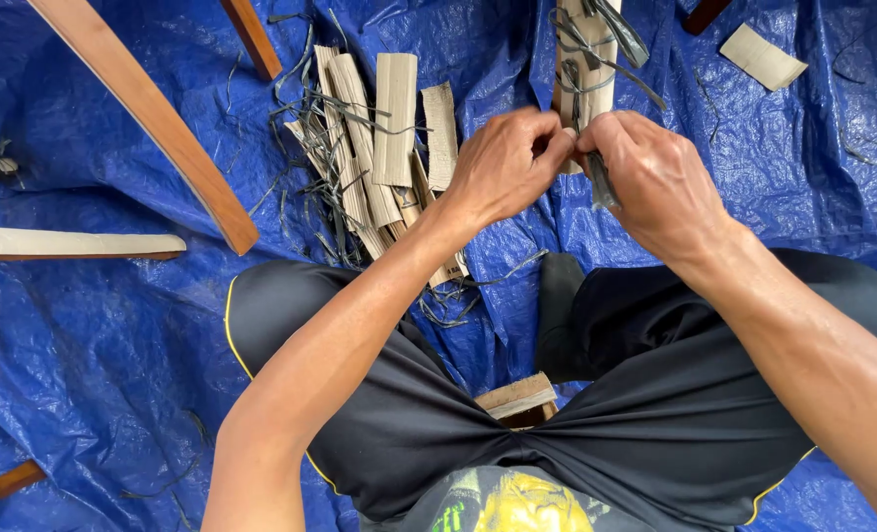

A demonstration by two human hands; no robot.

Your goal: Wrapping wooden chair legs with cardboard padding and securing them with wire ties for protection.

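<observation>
**Strips piling up, one piece in hand**

Upper centre of the frame, I see both hands meet over a pale strip (584, 59) that runs up toward the top edge. My left hand (503, 167) is pinched shut on its lower end, fingers curled tight; my right hand (655, 182) is closed too, gripping what looks like a dark thin blade or sliver (599, 182) against the same strip. I cannot tell exactly what that dark piece is.

As for progress, I judge a fair share is behind me: a pile of flat tan strips (389, 148) lies just left of the hands, fanned out, with dark stringy peelings (310, 167) tangled round and under it. The strip in hand has dark peelings hanging off it, so it looks only part-done. One loose tan piece (762, 56) lies apart at the upper right.

Everything rests on a crumpled blue tarp (94, 355) spread over the floor; no table. Wooden slats (143, 108) cross the upper left, another pale board (74, 242) lies at the left edge, and a small wooden block (517, 396) sits between my knees. Walls are out of view; the light is even.
</observation>
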